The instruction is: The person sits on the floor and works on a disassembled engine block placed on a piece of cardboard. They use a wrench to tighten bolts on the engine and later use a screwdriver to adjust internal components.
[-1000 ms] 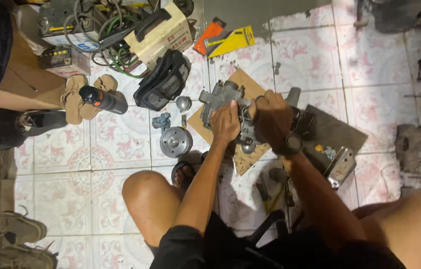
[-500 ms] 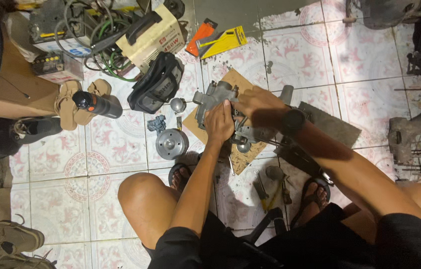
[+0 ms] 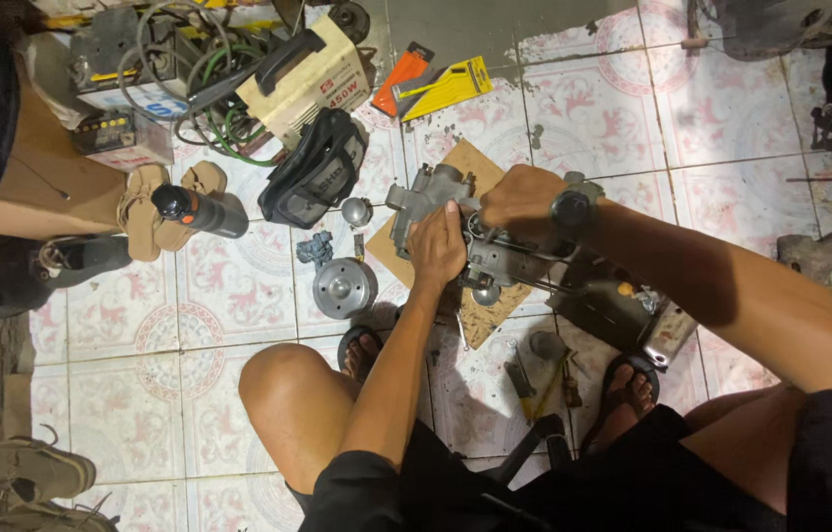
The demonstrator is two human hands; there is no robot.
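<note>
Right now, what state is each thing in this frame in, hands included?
Left hand: closed on the grey metal engine part.
Right hand: gripping the same part from the other side.
Grey metal engine part: lifted at one end, over the cardboard sheet.
Round metal disc: lying flat on the tiles, apart from the hands.
Black bottle: on its side, across the sandals.
Black bag: lying on the tiles; whether it is open is unclear.

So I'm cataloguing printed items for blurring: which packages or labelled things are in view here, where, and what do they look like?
Orange flat packet: upper middle floor, rectangular, dark top edge.
Yellow carded pack: right beside the orange one, black tool shape on it.
Cream boxy machine: upper left, black handle, red print on its side.
Battery: top left, dark top, white and blue label.
Small box: below it, pale sides.
</note>
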